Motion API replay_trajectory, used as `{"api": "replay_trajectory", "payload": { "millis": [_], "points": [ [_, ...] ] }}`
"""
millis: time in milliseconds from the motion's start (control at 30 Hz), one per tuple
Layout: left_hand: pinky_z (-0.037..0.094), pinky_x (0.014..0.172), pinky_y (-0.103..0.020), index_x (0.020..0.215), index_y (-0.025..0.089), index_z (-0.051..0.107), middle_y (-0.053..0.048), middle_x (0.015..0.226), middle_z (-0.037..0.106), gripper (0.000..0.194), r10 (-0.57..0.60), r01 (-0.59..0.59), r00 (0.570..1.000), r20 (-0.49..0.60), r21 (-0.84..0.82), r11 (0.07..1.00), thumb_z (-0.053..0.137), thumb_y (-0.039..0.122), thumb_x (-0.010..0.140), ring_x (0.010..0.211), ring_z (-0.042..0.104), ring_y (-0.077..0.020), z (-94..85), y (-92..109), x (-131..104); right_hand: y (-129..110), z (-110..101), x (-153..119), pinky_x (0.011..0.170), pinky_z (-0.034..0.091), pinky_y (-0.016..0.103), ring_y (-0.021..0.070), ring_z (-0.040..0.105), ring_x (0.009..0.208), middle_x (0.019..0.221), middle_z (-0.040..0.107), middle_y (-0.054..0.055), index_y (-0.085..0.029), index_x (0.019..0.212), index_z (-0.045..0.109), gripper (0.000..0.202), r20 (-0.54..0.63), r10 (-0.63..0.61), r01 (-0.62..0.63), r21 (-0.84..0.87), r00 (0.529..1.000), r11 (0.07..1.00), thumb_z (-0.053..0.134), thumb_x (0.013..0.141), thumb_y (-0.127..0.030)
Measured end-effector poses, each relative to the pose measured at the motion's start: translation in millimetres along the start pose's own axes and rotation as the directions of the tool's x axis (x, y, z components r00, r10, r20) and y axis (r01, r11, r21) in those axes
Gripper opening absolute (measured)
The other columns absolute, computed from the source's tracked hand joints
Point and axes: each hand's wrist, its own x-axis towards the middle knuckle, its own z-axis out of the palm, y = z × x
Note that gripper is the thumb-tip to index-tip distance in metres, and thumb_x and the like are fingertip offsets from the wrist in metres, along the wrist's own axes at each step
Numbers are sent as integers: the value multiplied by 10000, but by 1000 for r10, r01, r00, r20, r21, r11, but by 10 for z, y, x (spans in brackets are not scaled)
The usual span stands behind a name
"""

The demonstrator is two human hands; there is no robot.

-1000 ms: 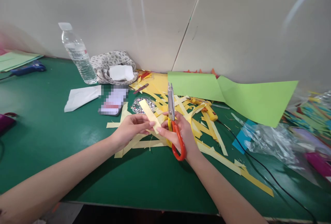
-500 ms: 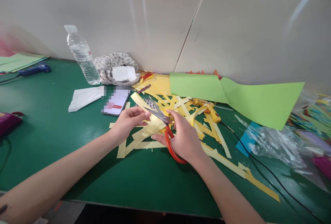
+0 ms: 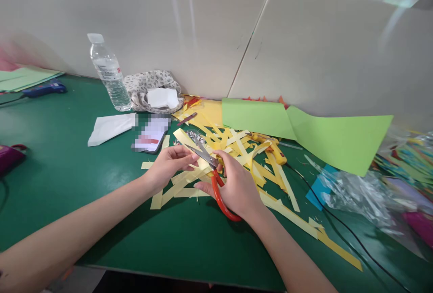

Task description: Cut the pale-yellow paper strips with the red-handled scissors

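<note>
While my left hand (image 3: pixel 179 163) pinches a pale strip (image 3: pixel 185 138) above the green tabletop (image 3: pixel 111 220) — against a grey partition (image 3: pixel 142 17) — my right curls through red-handled scissors (image 3: pixel 216 175), partly covering them; the phone's screen is pixelated.

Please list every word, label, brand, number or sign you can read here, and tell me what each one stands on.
None can be read with certainty.
Water bottle: its label carries dark print and a red mark, too small to read.
Phone: the screen is pixelated, so nothing on it is legible.
Scissors: no legible marking.
Yellow glue gun: no legible marking.
</note>
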Motion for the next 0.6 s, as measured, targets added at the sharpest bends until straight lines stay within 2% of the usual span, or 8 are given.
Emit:
{"api": "replay_trajectory", "payload": {
  "millis": [200,400,600],
  "points": [
    [508,644,-209,671,162,638,18,683,644,156,-10,11,1000,12,-32,999,733,286,666,606,595,-75,1,13,3,-2,-8,-4,660,475,363,254,620,814,951,643,93,-201,1214,437,643,5,-2,2,-9,1000,1000,622,677,-502],
    [507,638,-221,673,167,658,10,699,660,140,-25,26,1000,17,-38,999,739,280,657,583,593,-76,2,19,-1,19,-22,-15,653,470,350,252,632,812,972,660,82,-216,1184,453,596,6,-13,13,-8,1000,1000,624,677,-480],
    [511,634,-230,663,162,656,2,678,657,136,-32,33,999,33,-22,999,738,270,654,583,593,-84,-14,15,8,21,-34,-21,627,464,336,242,636,752,858,674,69,-209,1145,483,551,9,-25,25,-12,1000,1000,618,681,-475]
  ]
}}
